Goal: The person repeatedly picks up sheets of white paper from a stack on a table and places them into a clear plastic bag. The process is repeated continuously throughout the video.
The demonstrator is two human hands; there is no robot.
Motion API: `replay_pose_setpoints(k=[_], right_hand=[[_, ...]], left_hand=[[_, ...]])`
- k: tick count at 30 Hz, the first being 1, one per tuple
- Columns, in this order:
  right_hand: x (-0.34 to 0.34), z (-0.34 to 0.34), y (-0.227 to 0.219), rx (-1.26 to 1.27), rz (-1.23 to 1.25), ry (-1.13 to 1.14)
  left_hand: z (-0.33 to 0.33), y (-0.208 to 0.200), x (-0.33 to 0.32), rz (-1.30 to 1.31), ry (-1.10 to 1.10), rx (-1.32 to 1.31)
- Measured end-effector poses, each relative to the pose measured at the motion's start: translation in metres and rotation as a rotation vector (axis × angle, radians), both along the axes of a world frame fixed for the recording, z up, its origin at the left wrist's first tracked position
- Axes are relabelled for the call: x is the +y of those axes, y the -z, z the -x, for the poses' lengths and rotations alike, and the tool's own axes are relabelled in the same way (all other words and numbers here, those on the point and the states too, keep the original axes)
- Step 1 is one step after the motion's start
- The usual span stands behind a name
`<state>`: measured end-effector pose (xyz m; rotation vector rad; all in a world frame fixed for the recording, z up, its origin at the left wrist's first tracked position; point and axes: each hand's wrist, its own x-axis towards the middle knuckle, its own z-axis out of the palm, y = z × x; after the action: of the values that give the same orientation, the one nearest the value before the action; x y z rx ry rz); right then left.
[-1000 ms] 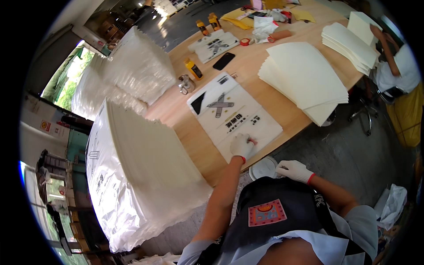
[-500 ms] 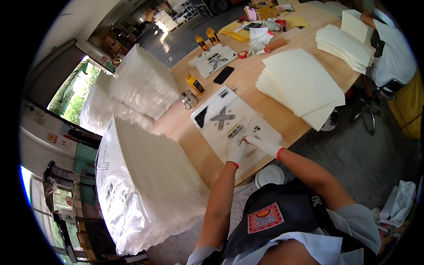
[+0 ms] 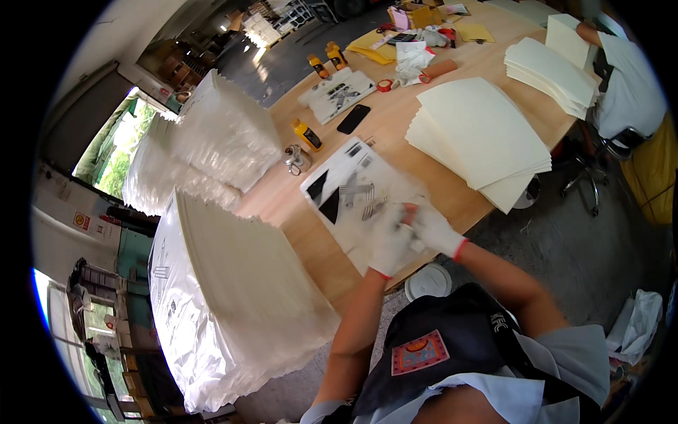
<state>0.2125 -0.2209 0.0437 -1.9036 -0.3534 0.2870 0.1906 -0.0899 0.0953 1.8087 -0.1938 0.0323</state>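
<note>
- White cotton-type gloves covered both hands; the left hand (image 3: 387, 244) and right hand (image 3: 432, 230) met at the near edge of a printed plastic bag (image 3: 353, 194) lying flat on the wooden tabletop (image 3: 296, 233)
- Printed plastic bag: thin clear film with black and grey print, judged very light, limp and slick; it would sag and fold if lifted by one corner and would crease rather than break
- Judged best hold: the near open edge or two corners, pinched between thumb and forefinger of each hand, as one flat palm would only slide it across the wood
- Position relative to the fingers: the bag's near end lay under both gloved hands, the rest of it reaching away from the person toward a yellow glue bottle (image 3: 308, 134) and a black phone (image 3: 353, 119)
- Fingers: motion blur obscured them; both sets appeared curled down onto the film and close together, but whether they pinched it or merely pressed on it could not be told
- Surroundings: a stack of cream sheets (image 3: 480, 134) sat just to the right of the bag, apart from it; a tall wrapped stack of sheets (image 3: 233, 297) stood at the left off the tabletop edge; another person (image 3: 621, 92) was at the far right
</note>
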Motion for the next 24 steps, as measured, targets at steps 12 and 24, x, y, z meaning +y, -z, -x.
replay_pose_setpoints(k=[12,24], right_hand=[[-0.045,0.021,-0.031,-0.146,0.724,-0.133],[-0.159,-0.034,0.002,-0.778,0.89,0.179]], left_hand=[[0.037,0.032,-0.013,-0.16,0.015,-0.253],[0.012,0.069,-0.001,0.017,0.021,0.153]])
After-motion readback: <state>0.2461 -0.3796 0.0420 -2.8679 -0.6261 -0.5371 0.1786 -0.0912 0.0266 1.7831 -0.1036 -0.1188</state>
